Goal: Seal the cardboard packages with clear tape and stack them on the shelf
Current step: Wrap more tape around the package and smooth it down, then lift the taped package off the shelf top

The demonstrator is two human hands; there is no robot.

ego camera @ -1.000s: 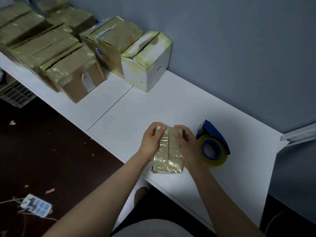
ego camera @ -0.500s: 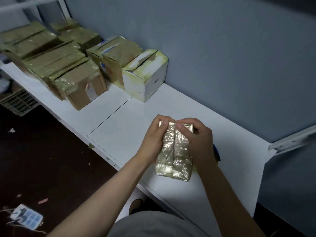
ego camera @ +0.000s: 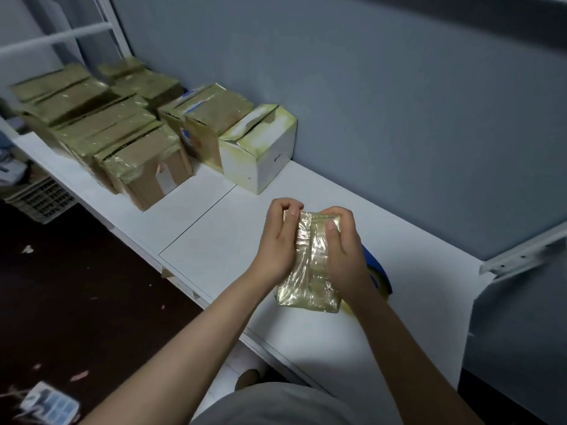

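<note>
Glossy clear tape, yellowish in this light, is wrapping the small cardboard package (ego camera: pixel 308 271), which is being held between both hands over the near part of the white shelf (ego camera: pixel 208 240), close to its front edge; whether the package's near end is resting on the board cannot be told. The left hand (ego camera: pixel 276 240) is being closed round the package's left side, its fingers (ego camera: pixel 287 207) curled over the far top corner and its thumb laid along the taped face. The right hand (ego camera: pixel 345 256) is gripping the right side in the same way, fingers curled over the far edge and the thumb (ego camera: pixel 332 226) being pressed onto the top beside the raised ridge of tape running down the middle. The sealing step is judged to be in its closing stage: the tape is being smoothed down rather than drawn out, and no loose strip is being seen. Just beside the right wrist, partly hidden by it, a blue tape dispenser (ego camera: pixel 382 274) is lying on the shelf, untouched. Farther left along the wall, a white box (ego camera: pixel 264 161) and a row of taped brown packages (ego camera: pixel 147 167) are standing side by side. The next move is judged to call for a firm two-handed carry leftward and a level set-down beside or on top of that row, with the fingers being released only once the package is being borne from below.
</note>
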